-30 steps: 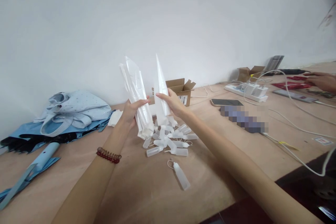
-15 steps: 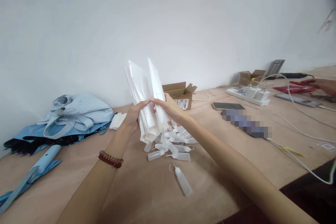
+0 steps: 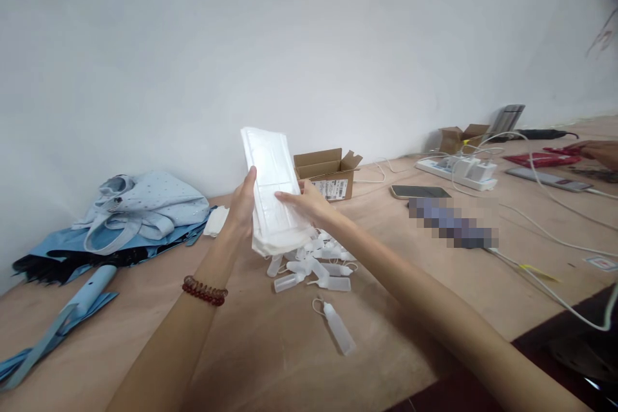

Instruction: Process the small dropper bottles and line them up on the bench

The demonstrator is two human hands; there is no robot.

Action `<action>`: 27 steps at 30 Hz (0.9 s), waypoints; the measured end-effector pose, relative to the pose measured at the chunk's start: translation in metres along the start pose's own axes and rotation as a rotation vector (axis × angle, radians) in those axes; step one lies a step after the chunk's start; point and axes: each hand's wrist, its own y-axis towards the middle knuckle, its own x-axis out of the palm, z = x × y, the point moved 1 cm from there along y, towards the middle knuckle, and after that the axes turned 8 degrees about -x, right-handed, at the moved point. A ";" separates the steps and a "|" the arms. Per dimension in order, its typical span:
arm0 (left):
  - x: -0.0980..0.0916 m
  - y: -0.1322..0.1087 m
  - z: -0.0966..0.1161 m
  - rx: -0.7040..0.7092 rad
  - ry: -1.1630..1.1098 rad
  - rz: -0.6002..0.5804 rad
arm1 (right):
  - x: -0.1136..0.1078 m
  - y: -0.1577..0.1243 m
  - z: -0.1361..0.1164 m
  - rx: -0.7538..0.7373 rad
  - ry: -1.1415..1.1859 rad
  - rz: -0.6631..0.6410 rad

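Observation:
A stack of thin, whitish plastic bags point(image 3: 275, 183) is held up in front of me, its layers lying together. My left hand point(image 3: 241, 203) is closed along the stack's left edge, with the fingers behind it out of sight. On the other side my right hand point(image 3: 309, 201) grips the stack, thumb across its front face. Below the stack lies a heap of small translucent plastic squeeze bottles point(image 3: 335, 284), partly covered by it. One single bottle point(image 3: 339, 329) with a looped cap strap lies nearer to me.
An open cardboard box point(image 3: 333, 174) stands behind the bottles. On the left are a pale blue bag point(image 3: 145, 203) and a folded blue umbrella point(image 3: 91, 290). Rightward lie a phone point(image 3: 420, 192), a power strip point(image 3: 456, 174) with cables, and another person's hand point(image 3: 601, 153).
The stack was parted into two fanned sections; now these lie together as one flat pile. My right thumb has come onto its front face, and my left hand has moved to its left edge.

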 end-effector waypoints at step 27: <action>-0.083 -0.015 0.066 -0.374 0.608 -0.170 | -0.060 0.025 -0.042 -0.047 0.153 0.143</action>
